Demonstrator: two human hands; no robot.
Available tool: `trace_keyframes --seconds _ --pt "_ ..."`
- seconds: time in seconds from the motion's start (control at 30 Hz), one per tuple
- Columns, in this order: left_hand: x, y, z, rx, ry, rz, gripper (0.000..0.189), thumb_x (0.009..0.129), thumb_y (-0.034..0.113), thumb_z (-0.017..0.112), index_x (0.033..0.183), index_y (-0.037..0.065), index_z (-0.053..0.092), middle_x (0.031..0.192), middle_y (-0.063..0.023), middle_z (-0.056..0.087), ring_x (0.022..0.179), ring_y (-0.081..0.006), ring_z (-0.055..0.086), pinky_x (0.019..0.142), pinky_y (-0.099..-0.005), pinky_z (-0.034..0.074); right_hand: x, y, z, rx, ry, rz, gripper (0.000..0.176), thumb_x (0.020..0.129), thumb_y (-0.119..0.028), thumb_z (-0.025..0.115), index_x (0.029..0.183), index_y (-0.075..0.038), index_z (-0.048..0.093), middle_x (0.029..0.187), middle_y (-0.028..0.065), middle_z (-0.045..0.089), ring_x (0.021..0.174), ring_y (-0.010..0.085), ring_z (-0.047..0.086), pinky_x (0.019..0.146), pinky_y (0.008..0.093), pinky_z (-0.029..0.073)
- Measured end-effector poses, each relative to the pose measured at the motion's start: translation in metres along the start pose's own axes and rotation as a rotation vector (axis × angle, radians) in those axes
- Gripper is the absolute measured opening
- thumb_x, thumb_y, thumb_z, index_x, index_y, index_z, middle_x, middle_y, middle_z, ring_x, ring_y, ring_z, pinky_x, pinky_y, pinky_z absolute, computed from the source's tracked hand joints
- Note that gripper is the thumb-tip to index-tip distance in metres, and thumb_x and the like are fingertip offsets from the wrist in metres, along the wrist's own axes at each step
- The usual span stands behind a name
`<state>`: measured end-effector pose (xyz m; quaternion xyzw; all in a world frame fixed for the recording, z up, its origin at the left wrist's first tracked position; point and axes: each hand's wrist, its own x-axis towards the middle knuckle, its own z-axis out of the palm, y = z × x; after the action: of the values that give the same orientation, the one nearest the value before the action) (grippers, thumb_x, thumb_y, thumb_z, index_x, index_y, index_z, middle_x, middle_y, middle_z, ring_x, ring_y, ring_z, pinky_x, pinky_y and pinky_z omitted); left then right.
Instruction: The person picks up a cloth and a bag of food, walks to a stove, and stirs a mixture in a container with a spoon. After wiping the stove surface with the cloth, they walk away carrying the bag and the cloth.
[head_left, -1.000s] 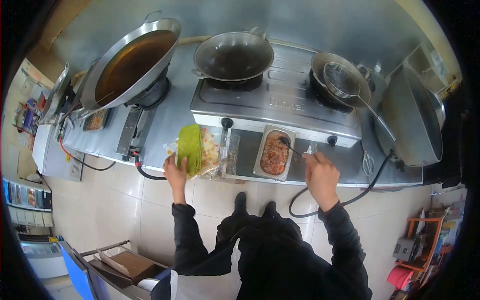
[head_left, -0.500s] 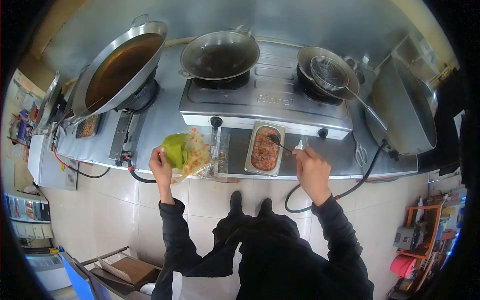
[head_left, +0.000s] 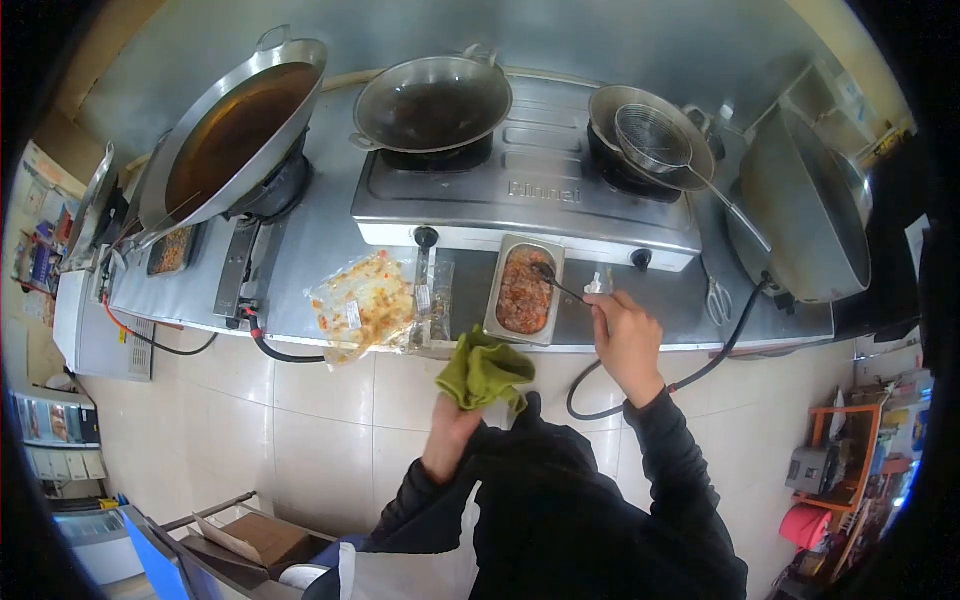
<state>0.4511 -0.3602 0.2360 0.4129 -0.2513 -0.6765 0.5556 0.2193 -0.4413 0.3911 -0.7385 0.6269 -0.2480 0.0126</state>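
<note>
My left hand (head_left: 455, 430) grips a crumpled green cloth (head_left: 484, 370) in front of the counter edge, above the floor. My right hand (head_left: 630, 345) is closed on the dark handle of a spoon (head_left: 566, 288). The spoon's bowl rests in a chopped pinkish-orange mixture (head_left: 523, 305) inside a rectangular metal container (head_left: 494, 322). A small white item (head_left: 599, 284) shows just beyond my right fingertips; I cannot make out what it is. Left of the container lies a clear plastic bag (head_left: 362, 300) with orange-yellow bits and a white label.
Behind the container stands a two-burner gas stove (head_left: 530, 205) with a wok (head_left: 435, 105) and a pan (head_left: 700, 165) holding a wire strainer (head_left: 653, 138). A large wok of brown liquid (head_left: 240, 130) is at left. Scissors (head_left: 718, 302) and a black hose (head_left: 735, 350) lie at right.
My left hand has lifted the green cloth off the plastic bag and carried it right and toward my body. My right hand and the spoon have barely moved.
</note>
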Motion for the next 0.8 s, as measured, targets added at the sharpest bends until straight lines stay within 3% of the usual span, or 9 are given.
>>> trace_keyframes --seconds 0.07,0.17,0.27,0.33,0.47,0.67,0.8 --pt "0.015 -0.016 0.022 -0.705 0.078 -0.189 0.043 0.097 0.032 0.044 0.131 0.006 0.04 0.126 -0.0078 0.05 0.116 -0.0228 0.05 0.099 -0.0374 0.042 -0.002 0.0 -0.001 -0.011 -0.013 0.002 0.015 0.079 -0.005 0.059 0.091 -0.012 0.066 0.076 0.0075 0.059 0.065 0.0291 0.061 0.055 0.0387 0.048" --pt "0.017 0.0 0.054 -0.704 0.118 -0.228 0.042 0.097 0.031 0.044 0.131 0.006 0.04 0.124 -0.0061 0.052 0.112 -0.0222 0.052 0.095 -0.0372 0.045 -0.004 0.003 0.002 -0.022 -0.031 -0.005 0.015 0.078 -0.006 0.06 0.091 -0.011 0.066 0.076 0.0079 0.058 0.065 0.0293 0.061 0.055 0.0386 0.048" --pt "0.03 -0.022 0.043 -0.615 0.089 -0.145 0.039 0.098 0.029 0.041 0.128 0.005 0.042 0.122 -0.0064 0.053 0.109 -0.022 0.053 0.092 -0.038 0.046 -0.003 0.003 0.004 -0.056 -0.037 -0.038 0.016 0.077 -0.006 0.06 0.091 -0.011 0.066 0.078 0.0075 0.058 0.067 0.0284 0.061 0.055 0.0378 0.049" --pt "0.035 -0.028 0.038 -0.522 0.128 -0.088 0.032 0.096 0.027 0.047 0.119 0.005 0.049 0.112 -0.0053 0.058 0.101 -0.0193 0.057 0.088 -0.0359 0.049 0.001 0.0 0.005 -0.1 -0.043 -0.066 0.018 0.075 -0.006 0.06 0.091 -0.01 0.066 0.08 0.0066 0.059 0.069 0.0269 0.061 0.056 0.0368 0.05" --pt "0.043 -0.024 0.036 -0.422 0.182 -0.063 0.023 0.093 0.021 0.056 0.108 0.003 0.054 0.101 -0.0046 0.062 0.088 -0.0152 0.061 0.077 -0.0307 0.052 0.023 0.005 0.017 -0.257 -0.039 -0.248 0.019 0.069 -0.008 0.06 0.087 -0.008 0.066 0.084 0.0055 0.059 0.073 0.0231 0.061 0.057 0.0341 0.051" --pt "0.061 -0.029 0.031 -0.315 0.262 -0.072 0.022 0.088 0.013 0.062 0.105 0.001 0.055 0.097 -0.0039 0.063 0.082 -0.0125 0.062 0.071 -0.0259 0.052 0.057 0.006 0.034 -0.427 -0.134 -0.506 0.014 0.067 -0.01 0.06 0.081 -0.009 0.063 0.079 0.0036 0.055 0.074 0.0201 0.059 0.058 0.033 0.05" --pt "0.064 -0.029 0.029 -0.32 0.27 -0.078 0.018 0.088 0.011 0.063 0.102 0.002 0.057 0.094 -0.0035 0.063 0.08 -0.0121 0.062 0.068 -0.0259 0.051 0.074 0.005 0.043 -0.456 -0.254 -0.588 0.007 0.067 -0.011 0.063 0.072 -0.007 0.066 0.078 0.007 0.061 0.073 0.0209 0.062 0.058 0.0311 0.05"
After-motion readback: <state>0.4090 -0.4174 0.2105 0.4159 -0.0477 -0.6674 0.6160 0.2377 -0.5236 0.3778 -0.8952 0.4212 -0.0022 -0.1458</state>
